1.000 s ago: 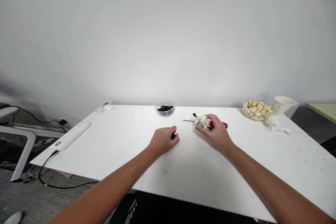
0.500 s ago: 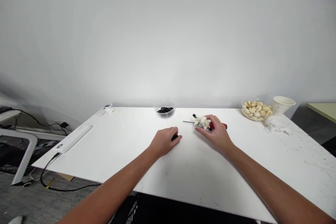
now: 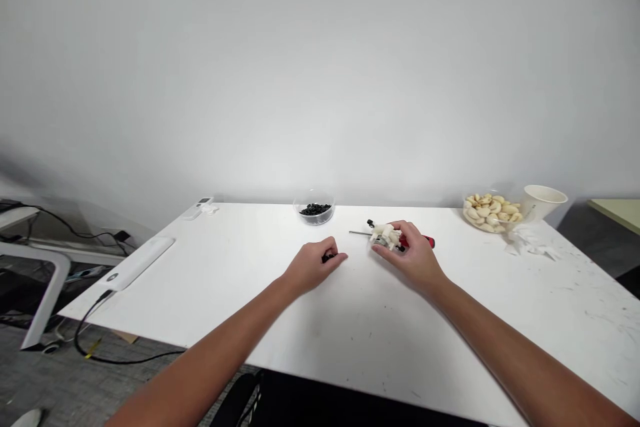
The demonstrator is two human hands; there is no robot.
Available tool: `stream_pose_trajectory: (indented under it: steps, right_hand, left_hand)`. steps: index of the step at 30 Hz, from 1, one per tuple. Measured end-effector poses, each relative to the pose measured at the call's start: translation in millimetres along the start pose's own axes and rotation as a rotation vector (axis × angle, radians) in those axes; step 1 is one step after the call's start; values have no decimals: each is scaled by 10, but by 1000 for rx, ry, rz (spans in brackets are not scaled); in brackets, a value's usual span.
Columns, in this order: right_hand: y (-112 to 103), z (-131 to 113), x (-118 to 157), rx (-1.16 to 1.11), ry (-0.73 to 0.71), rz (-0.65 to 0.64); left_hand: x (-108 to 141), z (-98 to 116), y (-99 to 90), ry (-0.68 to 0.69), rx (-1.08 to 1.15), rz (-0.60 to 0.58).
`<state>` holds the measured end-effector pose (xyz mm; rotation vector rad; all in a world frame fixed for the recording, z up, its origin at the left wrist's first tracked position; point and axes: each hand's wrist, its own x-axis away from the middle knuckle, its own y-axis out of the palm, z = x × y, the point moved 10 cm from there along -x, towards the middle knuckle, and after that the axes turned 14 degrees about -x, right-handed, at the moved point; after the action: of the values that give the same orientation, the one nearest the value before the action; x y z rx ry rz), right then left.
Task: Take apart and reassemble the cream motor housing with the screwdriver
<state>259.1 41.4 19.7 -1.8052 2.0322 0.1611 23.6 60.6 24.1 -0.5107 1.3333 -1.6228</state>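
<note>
- Our left hand (image 3: 313, 265): fingers curled, grip clamped on small black pieces (image 3: 328, 257), mostly hidden, above the counter (image 3: 225, 267).
- Our right hand (image 3: 416, 259): thumb and fingers clamped round a cluster of white parts (image 3: 385, 235) with black bits, right of the left hand.
- Red-handled screwdriver (image 3: 431, 241) partly behind that cluster, shaft pointing left.
- Clear bowl (image 3: 317, 219) of black pieces near the wall (image 3: 320, 80).
- Far right: cream pieces (image 3: 493, 211) beside a paper cup (image 3: 543, 203).
</note>
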Motion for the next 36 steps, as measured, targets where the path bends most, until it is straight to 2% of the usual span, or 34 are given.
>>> stream_pose_trajectory:
  steps: [2,5,12,15,17,20,26,32,36]
  right_hand:
    - [5,9,3,-9,3,0]
    - [18,15,7,-27,8,-5]
    - [22,-11,7,-39,22,-12]
    - [18,-13,5,-37,27,-12]
    - [20,-5,4,-35,33,-14]
    - [26,1,8,-30,48,-18]
    - [52,-44,16,-27,84,-40]
    - [73,11,12,-30,88,-50]
    - [85,35,20,-31,80,-59]
  left_hand:
    - [-52,-53,-131,-16,54,65]
    - [-214,-158,-466,-36,109,217]
    - [-874,-420,-1301,-59,181,501]
    - [-1107,-465,-1522,-47,193,552]
    - [-1222,-461,-1591,-26,199,547]
    - [-1349,-487,-1521,-34,241,461]
    - [-1385,-675,-1165,-86,272,340]
    - [-1424,-865,-746,-103,240,56]
    - [-1428,-928,-603,-103,213,-29]
